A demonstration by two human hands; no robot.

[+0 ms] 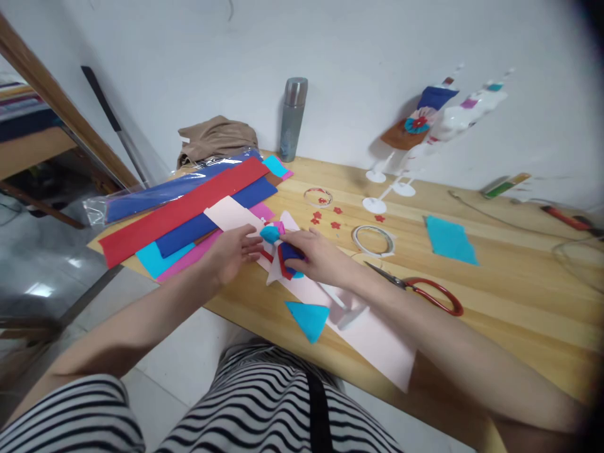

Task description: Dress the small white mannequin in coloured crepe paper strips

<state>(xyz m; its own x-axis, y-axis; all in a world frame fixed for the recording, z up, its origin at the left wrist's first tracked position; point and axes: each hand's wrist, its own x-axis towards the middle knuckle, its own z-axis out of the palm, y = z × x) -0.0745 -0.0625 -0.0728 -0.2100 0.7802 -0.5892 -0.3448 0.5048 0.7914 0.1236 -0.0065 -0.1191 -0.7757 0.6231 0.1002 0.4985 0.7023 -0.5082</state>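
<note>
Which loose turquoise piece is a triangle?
The turquoise piece lying between the right hand and the striped shirt. It has three corners, while the other loose turquoise piece, beyond the scissors, is roughly four-sided.

The tabletop (509,283) was pale wood, its grain visible under a smooth, faint sheen. The red strip (184,211), pale pink sheet (382,343) and turquoise triangle (309,319) looked matt, like felt or thick paper; the blue-and-red bundle (289,255) had the same dull surface. Glossy, crinkled clear plastic formed the sleeve (127,204). The flask (292,119) wore a shiny metal cap above a duller body. The brown cloth (217,139) was matt and rumpled. The scissors (415,286) combined dark metal blades with glossy, plastic-looking red handles.
</note>
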